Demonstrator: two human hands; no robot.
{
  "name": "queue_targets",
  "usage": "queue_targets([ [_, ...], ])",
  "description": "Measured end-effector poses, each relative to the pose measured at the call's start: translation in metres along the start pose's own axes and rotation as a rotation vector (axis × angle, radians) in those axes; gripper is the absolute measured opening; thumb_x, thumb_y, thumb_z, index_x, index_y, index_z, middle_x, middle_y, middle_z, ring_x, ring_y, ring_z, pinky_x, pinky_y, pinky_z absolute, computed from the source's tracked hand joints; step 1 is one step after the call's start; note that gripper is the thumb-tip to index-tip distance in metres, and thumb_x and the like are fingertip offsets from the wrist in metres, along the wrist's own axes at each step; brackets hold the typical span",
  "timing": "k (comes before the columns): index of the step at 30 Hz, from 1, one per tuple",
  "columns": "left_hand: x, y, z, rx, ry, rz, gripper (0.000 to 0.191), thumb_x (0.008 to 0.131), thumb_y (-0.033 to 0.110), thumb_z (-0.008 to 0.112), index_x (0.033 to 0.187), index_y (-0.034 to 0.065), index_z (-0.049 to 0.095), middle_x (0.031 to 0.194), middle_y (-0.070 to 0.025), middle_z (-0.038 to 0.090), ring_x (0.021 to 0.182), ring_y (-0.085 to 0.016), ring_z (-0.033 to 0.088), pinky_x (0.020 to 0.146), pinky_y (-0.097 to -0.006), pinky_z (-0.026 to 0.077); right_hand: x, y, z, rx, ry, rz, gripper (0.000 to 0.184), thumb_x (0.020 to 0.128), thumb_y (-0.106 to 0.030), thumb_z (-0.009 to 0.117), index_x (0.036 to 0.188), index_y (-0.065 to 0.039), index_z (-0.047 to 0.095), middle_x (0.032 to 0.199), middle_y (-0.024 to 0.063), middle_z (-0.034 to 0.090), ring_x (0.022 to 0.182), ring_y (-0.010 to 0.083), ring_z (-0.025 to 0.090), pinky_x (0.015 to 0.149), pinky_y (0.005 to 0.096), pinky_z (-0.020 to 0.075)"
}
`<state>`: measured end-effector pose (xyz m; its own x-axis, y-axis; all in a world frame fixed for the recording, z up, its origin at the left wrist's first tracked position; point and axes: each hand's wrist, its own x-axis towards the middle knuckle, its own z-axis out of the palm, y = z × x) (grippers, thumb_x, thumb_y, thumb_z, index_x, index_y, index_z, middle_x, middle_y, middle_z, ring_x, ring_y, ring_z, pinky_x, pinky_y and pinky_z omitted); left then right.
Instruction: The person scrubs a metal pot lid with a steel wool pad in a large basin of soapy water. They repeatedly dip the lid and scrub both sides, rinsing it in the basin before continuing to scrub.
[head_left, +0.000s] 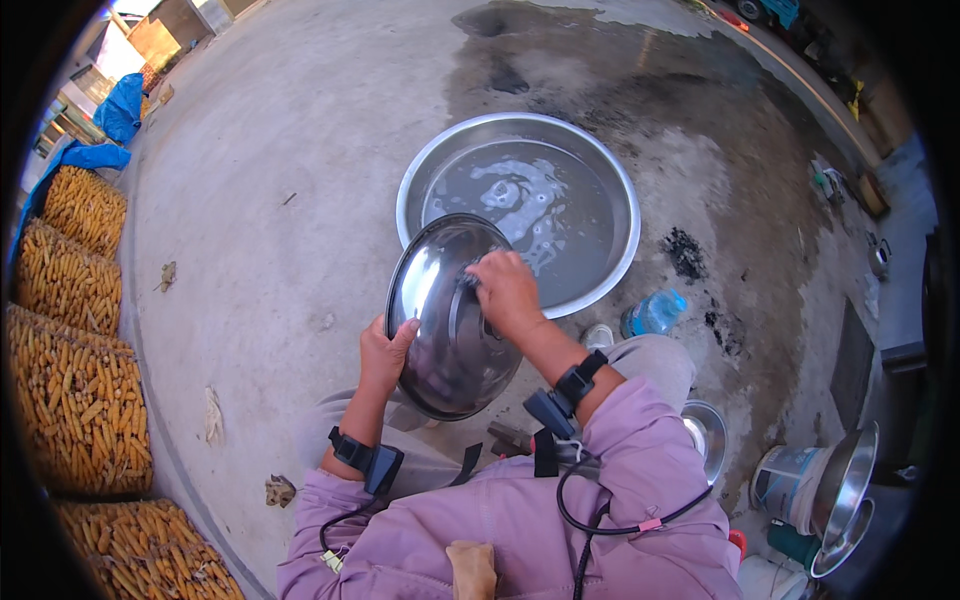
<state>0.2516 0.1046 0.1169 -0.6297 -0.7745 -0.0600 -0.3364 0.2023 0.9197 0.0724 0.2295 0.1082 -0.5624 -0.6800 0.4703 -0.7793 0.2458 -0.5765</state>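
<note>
My left hand (385, 355) grips the rim of a shiny domed pot lid (442, 352), thumb on its outer face. The lid is tilted up over my lap and overlaps the near edge of a wide metal basin (628, 255). My right hand (504, 289) lies on the lid's upper part, fingers closed round a small dark scouring pad (471, 277), mostly hidden by the fingers. Cloudy water (577, 202) with patches of white foam stands in the basin.
A blue plastic bottle (654, 312) lies right of the basin, near my shoe (598, 337). Stacked corn cobs (82, 405) line the left side. A metal bowl (709, 439) sits by my right side. A bucket (787, 480) and metal basins (851, 480) are at lower right. The concrete (720, 82) is wet beyond.
</note>
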Motion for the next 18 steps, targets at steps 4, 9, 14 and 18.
queue_targets([
  [4,-0.002,0.001,-0.004,0.071,-0.012,0.053,0.039,0.082,0.037,0.072,0.085,-0.0010,0.062,0.070,-0.0049,0.061,0.065,-0.011,0.054,0.060,-0.0289,0.047,0.003,0.021,-0.002,0.028,-0.053,0.005,0.021,0.072,-0.007,0.062,0.092,-0.013,0.067,0.092,0.0040,0.057,0.095,0.0279,0.052,0.079,0.0408,0.0447],
  [9,-0.004,-0.001,-0.005,0.087,-0.025,0.049,0.039,0.081,0.037,0.072,0.083,-0.0003,0.062,0.069,-0.0061,0.062,0.064,-0.012,0.055,0.060,-0.0293,0.047,-0.004,0.016,-0.003,-0.032,-0.177,-0.042,0.018,0.073,-0.008,0.063,0.090,-0.014,0.067,0.093,0.0033,0.057,0.096,0.0273,0.053,0.078,0.0407,0.0455],
  [14,-0.001,-0.002,-0.006,0.053,-0.029,0.018,0.039,0.081,0.038,0.072,0.083,-0.0004,0.062,0.068,-0.0065,0.061,0.063,-0.013,0.055,0.060,-0.0298,0.047,0.003,-0.009,-0.013,-0.062,-0.210,-0.124,0.018,0.073,-0.009,0.062,0.090,-0.013,0.068,0.093,0.0040,0.057,0.095,0.0276,0.054,0.078,0.0398,0.0447],
  [18,-0.003,-0.001,-0.006,0.081,-0.034,0.061,0.041,0.080,0.038,0.073,0.085,-0.0007,0.062,0.069,-0.0084,0.061,0.062,-0.016,0.057,0.060,-0.0310,0.047,0.013,-0.015,-0.013,-0.004,-0.136,-0.084,0.020,0.072,-0.006,0.061,0.091,-0.010,0.067,0.094,0.0062,0.058,0.095,0.0294,0.054,0.079,0.0398,0.0457],
])
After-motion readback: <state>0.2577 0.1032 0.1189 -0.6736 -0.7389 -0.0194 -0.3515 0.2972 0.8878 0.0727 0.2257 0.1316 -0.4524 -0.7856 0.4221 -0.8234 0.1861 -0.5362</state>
